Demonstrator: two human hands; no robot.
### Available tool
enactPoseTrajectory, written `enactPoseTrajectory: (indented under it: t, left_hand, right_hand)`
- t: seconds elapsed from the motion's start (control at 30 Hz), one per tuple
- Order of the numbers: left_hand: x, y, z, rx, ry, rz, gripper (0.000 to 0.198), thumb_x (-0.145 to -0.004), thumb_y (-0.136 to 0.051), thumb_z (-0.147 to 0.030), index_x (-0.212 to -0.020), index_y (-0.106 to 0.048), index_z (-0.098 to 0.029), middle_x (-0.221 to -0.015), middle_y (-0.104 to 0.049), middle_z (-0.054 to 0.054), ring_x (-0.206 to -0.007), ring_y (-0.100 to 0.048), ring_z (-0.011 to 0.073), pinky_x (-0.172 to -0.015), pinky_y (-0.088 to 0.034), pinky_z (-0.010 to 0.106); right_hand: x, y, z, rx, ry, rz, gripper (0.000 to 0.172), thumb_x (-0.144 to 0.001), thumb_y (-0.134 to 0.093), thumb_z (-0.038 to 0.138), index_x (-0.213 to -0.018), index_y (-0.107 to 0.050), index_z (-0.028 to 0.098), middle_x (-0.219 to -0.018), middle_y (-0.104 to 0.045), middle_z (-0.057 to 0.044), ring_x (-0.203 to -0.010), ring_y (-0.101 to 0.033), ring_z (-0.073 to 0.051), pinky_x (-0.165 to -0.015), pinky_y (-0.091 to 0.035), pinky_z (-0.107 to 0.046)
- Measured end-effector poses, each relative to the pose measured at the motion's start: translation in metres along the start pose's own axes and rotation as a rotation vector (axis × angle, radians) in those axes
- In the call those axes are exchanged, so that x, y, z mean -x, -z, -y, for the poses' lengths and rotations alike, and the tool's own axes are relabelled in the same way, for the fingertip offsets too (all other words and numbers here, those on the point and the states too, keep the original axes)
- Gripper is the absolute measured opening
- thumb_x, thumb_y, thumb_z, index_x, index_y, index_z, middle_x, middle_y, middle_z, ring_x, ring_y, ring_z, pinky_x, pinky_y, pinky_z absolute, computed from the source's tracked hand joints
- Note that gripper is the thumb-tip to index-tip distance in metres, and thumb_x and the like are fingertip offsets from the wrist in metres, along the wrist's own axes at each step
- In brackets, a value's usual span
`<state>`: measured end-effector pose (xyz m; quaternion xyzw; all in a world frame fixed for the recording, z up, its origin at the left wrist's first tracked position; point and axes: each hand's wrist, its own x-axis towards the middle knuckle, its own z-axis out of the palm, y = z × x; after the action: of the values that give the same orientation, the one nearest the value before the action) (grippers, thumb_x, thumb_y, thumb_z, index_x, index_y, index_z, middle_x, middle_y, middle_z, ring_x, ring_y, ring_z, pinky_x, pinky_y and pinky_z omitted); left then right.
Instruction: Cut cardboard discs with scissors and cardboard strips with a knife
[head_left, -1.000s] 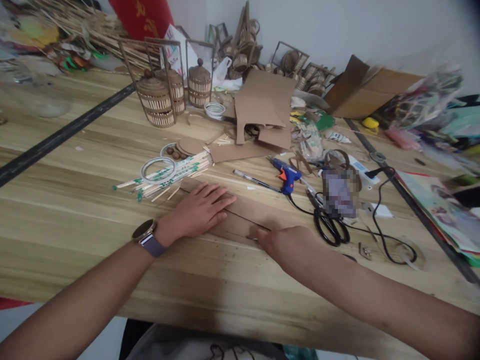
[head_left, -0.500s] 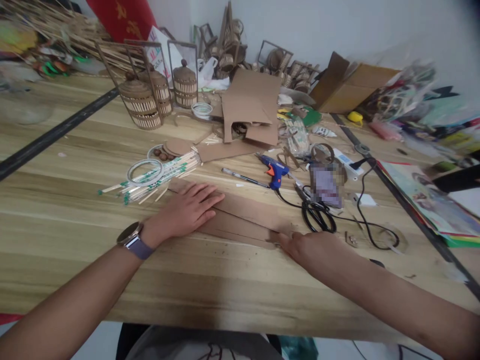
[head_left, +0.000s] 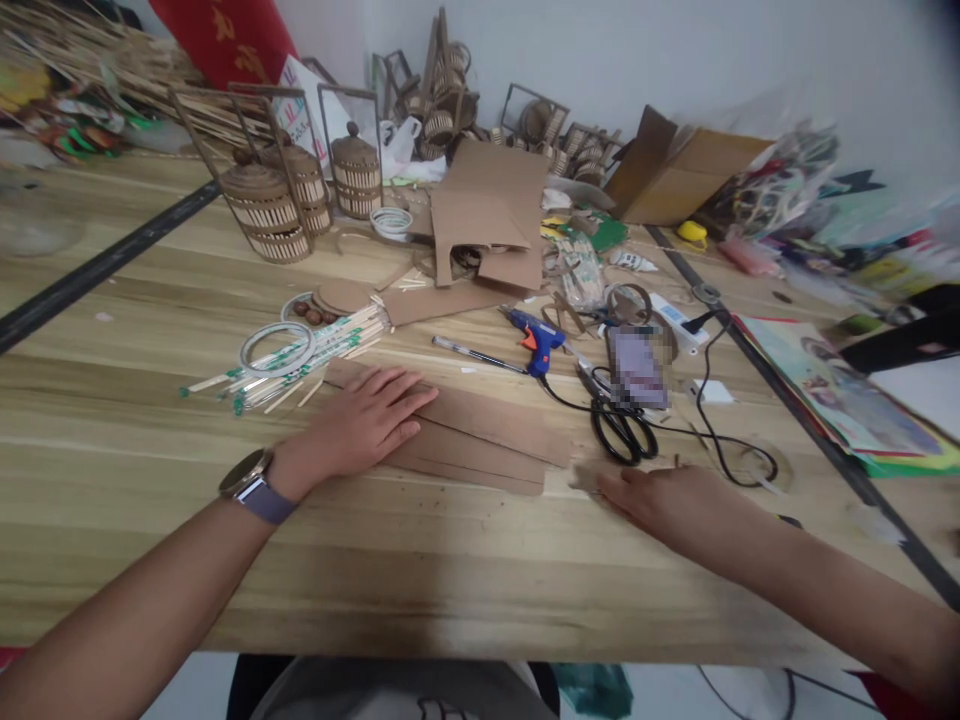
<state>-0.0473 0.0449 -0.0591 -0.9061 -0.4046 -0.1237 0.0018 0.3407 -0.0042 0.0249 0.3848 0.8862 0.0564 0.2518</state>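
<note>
- Placement: upper cardboard strip (head_left: 499,418) and lower cardboard strip (head_left: 472,460) lie flat, side by side, inward from the near edge of the surface (head_left: 450,580); the upper cardboard strip is on the far-edge side
- Long axis: slanted, left end toward the far edge, right end toward the near edge; the right ends are stepped, the upper cardboard strip reaching further toward the right edge
- Left hand (head_left: 373,420): nearer of the two, laid palm down across the left part of the strips, fingers spread toward the right edge; its grip is open, wrapped around nothing, and appears to serve as a hold-down
- Right hand (head_left: 664,505): low at the surface, just past the right ends and apart from both strips; from this grip the cardboard lies to the left, roughly along its own long axis
- Right grip state: fingers curled, a blurred shape (head_left: 586,474) at the fingertips; whether it is held cannot be told
- Adjacent items: scissors (head_left: 622,428) just beside the right hand, on its far-edge side; blue glue gun (head_left: 541,345) beyond the upper cardboard strip, toward the far edge
</note>
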Motion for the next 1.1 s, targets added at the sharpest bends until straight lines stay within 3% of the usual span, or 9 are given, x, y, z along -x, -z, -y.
enactPoseTrajectory:
  t: [0.03, 0.1, 0.23, 0.37, 0.47, 0.67, 0.9, 1.1]
  left_hand:
    - [0.000, 0.000, 0.000, 0.000, 0.002, -0.002, 0.051, -0.106, -0.029, -0.043, -0.149, -0.046, -0.021, -0.151, -0.050, 0.013, -0.138, -0.040, 0.0313, -0.116, -0.030, 0.055]
    - [-0.002, -0.001, -0.001, -0.006, 0.010, -0.009, 0.050, -0.106, -0.030, -0.042, -0.148, -0.048, -0.021, -0.149, -0.052, 0.013, -0.137, -0.041, 0.0319, -0.116, -0.030, 0.056]
    - [-0.006, -0.001, -0.016, -0.009, 0.077, -0.024, 0.047, -0.105, -0.036, -0.039, -0.145, -0.052, -0.021, -0.148, -0.053, 0.014, -0.134, -0.043, 0.0335, -0.112, -0.036, 0.055]
    - [-0.007, 0.004, -0.037, -0.016, 0.203, 0.010, 0.046, -0.103, -0.042, -0.037, -0.143, -0.054, -0.020, -0.148, -0.052, 0.017, -0.127, -0.047, 0.0368, -0.104, -0.043, 0.056]
    - [-0.004, 0.009, -0.040, -0.018, 0.228, 0.053, 0.045, -0.102, -0.045, -0.037, -0.143, -0.056, -0.022, -0.150, -0.049, 0.017, -0.123, -0.048, 0.0377, -0.099, -0.046, 0.057]
    - [-0.003, 0.011, -0.024, 0.016, 0.148, 0.057, 0.043, -0.103, -0.043, -0.036, -0.142, -0.056, -0.022, -0.146, -0.054, 0.014, -0.121, -0.049, 0.0338, -0.101, -0.046, 0.052]
    - [-0.005, 0.011, -0.025, 0.007, 0.147, 0.037, 0.044, -0.104, -0.040, -0.036, -0.143, -0.055, -0.022, -0.146, -0.052, 0.015, -0.121, -0.049, 0.0344, -0.100, -0.047, 0.053]
    - [-0.005, 0.010, -0.023, 0.028, 0.098, 0.018, 0.043, -0.104, -0.040, -0.036, -0.142, -0.054, -0.021, -0.144, -0.053, 0.015, -0.123, -0.047, 0.0341, -0.101, -0.046, 0.052]
  right_hand:
    - [0.005, -0.004, -0.004, -0.037, -0.015, -0.019, 0.015, -0.093, -0.049, 0.010, -0.091, -0.060, 0.020, -0.068, -0.069, -0.002, -0.049, -0.065, -0.019, -0.043, -0.023, -0.027]
    - [0.013, -0.007, -0.006, -0.114, -0.063, -0.082, 0.018, -0.100, -0.046, 0.024, -0.087, -0.058, 0.020, -0.070, -0.068, -0.002, -0.054, -0.068, -0.020, -0.045, -0.027, -0.026]
    - [0.003, 0.004, 0.017, -0.194, -0.095, -0.232, 0.029, -0.105, -0.040, 0.040, -0.098, -0.060, 0.021, -0.088, -0.070, -0.005, -0.059, -0.068, -0.017, -0.047, -0.032, -0.025]
    - [-0.029, 0.017, 0.052, -0.168, -0.005, -0.282, 0.029, -0.104, -0.046, 0.040, -0.121, -0.060, 0.022, -0.111, -0.069, -0.009, -0.061, -0.067, -0.015, -0.046, -0.036, -0.024]
    - [-0.046, 0.020, 0.061, -0.160, 0.014, -0.266, 0.030, -0.103, -0.050, 0.034, -0.130, -0.057, 0.022, -0.123, -0.066, -0.011, -0.070, -0.070, -0.017, -0.049, -0.041, -0.025]
    - [-0.065, 0.038, 0.061, -0.136, 0.025, -0.158, 0.030, -0.103, -0.050, 0.039, -0.122, -0.060, 0.018, -0.111, -0.069, -0.011, -0.073, -0.071, -0.020, -0.049, -0.041, -0.026]
    - [-0.103, 0.074, 0.087, -0.118, 0.208, -0.152, 0.020, -0.099, -0.060, 0.037, -0.103, -0.063, 0.018, -0.097, -0.071, -0.006, -0.073, -0.072, -0.023, -0.047, -0.037, -0.027]
    - [-0.121, 0.082, 0.091, -0.089, 0.278, -0.144, 0.021, -0.099, -0.060, 0.033, -0.111, -0.064, 0.015, -0.099, -0.074, -0.009, -0.074, -0.074, -0.024, -0.048, -0.041, -0.027]
